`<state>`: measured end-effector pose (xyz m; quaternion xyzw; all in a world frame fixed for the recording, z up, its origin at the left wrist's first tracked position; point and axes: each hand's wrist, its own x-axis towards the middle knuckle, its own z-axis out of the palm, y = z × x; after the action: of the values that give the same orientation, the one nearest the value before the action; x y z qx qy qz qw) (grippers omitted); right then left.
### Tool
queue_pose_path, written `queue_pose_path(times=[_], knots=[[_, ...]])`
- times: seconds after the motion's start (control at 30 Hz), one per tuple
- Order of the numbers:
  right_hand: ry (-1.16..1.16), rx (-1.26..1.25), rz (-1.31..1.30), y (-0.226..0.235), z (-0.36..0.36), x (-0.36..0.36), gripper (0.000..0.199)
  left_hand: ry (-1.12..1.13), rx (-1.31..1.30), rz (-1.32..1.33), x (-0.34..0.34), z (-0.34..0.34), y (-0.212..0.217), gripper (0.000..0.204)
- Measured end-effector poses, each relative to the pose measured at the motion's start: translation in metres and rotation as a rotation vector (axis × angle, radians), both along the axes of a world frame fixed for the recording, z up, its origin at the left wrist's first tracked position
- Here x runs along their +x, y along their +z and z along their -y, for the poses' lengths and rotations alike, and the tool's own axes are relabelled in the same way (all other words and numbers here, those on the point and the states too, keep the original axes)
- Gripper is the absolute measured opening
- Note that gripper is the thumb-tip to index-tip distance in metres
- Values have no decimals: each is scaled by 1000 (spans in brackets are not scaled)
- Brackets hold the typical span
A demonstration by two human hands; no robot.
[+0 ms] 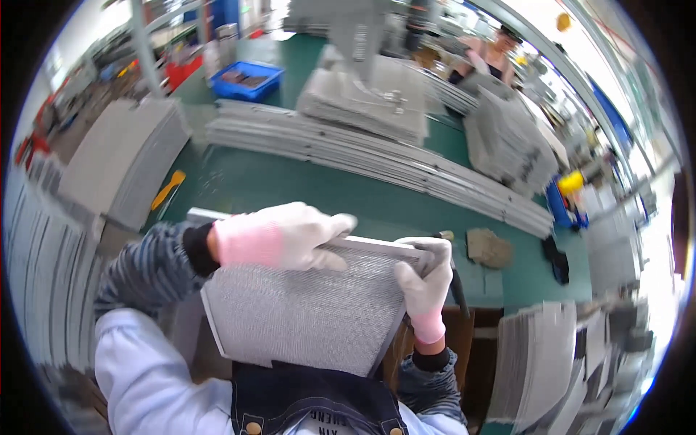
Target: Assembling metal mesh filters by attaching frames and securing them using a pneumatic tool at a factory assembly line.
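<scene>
**Mesh panel held at its top edge, tool at the corner**

Left hand (286,235), in a white glove with a pink cuff, curled down over the top edge of the framed mesh panel (304,312), fingers closed onto the metal rim: a full grip, nothing loose about it. Right hand (426,279), gloved the same, wrapped around the panel's upper right corner and closed as well on a dark slim tool (458,286), whose handle runs down past the wrist; tip hidden behind the fingers, so impossible to tell what it touches. Panel tilted up against the body, lower edge near the denim bib, upper edge out over the near edge of the green bench (290,185).

Judging by this, a step of working or checking the frame's corner, panel steadied from the left. Next move likely calls for keeping the left-hand hold firm while the tool works along the rim, without bending the thin mesh.

Further out: a long stack of metal frames (377,163) across the bench, a yellow-handled tool (168,188) to the left, a crumpled rag (489,248) to the right, a blue bin (246,78) at the far side, more stacked panels (123,156) around.
</scene>
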<state>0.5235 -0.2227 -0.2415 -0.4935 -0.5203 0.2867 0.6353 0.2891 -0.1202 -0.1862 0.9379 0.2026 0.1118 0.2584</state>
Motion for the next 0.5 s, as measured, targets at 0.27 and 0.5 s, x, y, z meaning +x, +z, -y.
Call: queue_pose_path(times=[0.27,0.5], knots=[[166,67,-1008,-86,-13,66,34,676,-30,347,-116,0,-53,46],[52,-124,-539,-40,-70,83,32,846,-1048,307,-134,66,-137,37]])
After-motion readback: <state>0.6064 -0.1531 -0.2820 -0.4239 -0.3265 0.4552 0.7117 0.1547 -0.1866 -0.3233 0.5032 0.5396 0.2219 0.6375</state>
